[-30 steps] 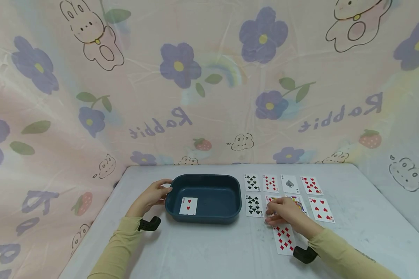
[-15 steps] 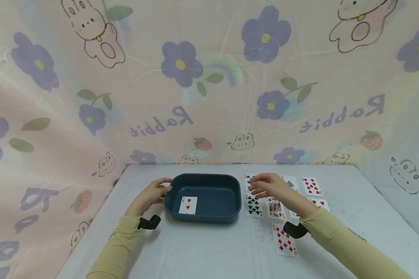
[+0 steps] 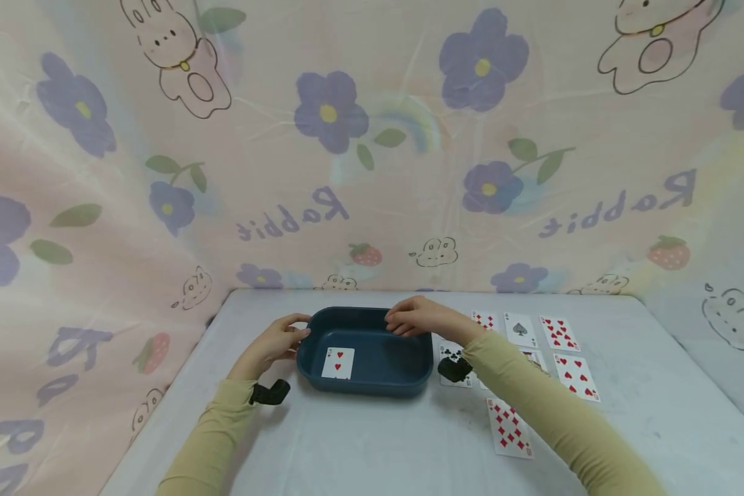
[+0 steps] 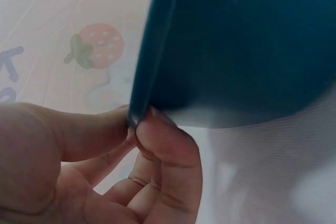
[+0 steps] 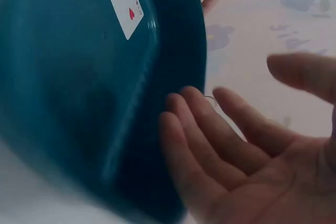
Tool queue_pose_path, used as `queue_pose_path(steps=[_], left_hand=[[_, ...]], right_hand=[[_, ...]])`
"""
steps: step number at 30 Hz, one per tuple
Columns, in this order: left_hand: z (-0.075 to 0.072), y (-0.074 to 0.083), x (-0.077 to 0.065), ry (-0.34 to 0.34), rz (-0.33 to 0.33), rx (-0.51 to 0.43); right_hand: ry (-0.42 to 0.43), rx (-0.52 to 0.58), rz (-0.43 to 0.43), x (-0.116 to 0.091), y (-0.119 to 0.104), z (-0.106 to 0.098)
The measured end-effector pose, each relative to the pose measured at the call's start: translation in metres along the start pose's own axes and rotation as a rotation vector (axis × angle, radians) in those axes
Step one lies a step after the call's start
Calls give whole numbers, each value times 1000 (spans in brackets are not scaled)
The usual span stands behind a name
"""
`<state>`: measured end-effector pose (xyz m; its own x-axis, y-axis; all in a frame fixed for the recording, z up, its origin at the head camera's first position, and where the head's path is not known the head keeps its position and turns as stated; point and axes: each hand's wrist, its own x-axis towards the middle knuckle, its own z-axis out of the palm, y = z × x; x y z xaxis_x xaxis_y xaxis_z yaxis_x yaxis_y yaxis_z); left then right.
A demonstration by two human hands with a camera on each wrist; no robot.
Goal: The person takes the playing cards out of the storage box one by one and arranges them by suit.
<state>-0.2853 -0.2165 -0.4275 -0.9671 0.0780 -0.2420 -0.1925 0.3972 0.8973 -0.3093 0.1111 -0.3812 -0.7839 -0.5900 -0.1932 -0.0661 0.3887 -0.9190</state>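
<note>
A dark blue oval-cornered tub (image 3: 381,368) stands on the white table. My left hand (image 3: 279,344) pinches its left rim between thumb and fingers, as the left wrist view shows up close. Inside the tub, towards the left, a hearts playing card (image 3: 337,363) lies face up. My right hand (image 3: 424,318) hovers over the tub's back right rim, its fingers loosely bent and the thumb apart. In the right wrist view nothing is in the right hand (image 5: 247,150); whether a fingertip touches the rim cannot be told.
Face-up playing cards lie in two rows right of the tub, among them an ace of spades (image 3: 519,329) and a hearts card (image 3: 575,377). A diamonds card (image 3: 510,428) lies nearer the front. My right arm covers some cards. A patterned cloth (image 3: 372,172) hangs behind.
My right hand has moved left from above the card rows to the tub's right rim. The left hand keeps its place on the rim.
</note>
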Motion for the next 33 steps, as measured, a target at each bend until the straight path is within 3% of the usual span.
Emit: queue_pose_path(steps=[4, 12, 17, 22, 33], left_hand=[[1, 0, 1, -2, 7, -8], [1, 0, 2, -11, 3, -12], [0, 0, 1, -8, 9, -15], [0, -1, 0, -14, -2, -19], [1, -2, 0, -5, 9, -12]], right_hand=[[-51, 11, 18, 21, 1, 8], [-69, 47, 65, 51, 5, 17], [-124, 3, 94, 66, 8, 29], [-182, -18, 105, 74, 12, 41], [-215, -109, 85, 82, 5, 58]])
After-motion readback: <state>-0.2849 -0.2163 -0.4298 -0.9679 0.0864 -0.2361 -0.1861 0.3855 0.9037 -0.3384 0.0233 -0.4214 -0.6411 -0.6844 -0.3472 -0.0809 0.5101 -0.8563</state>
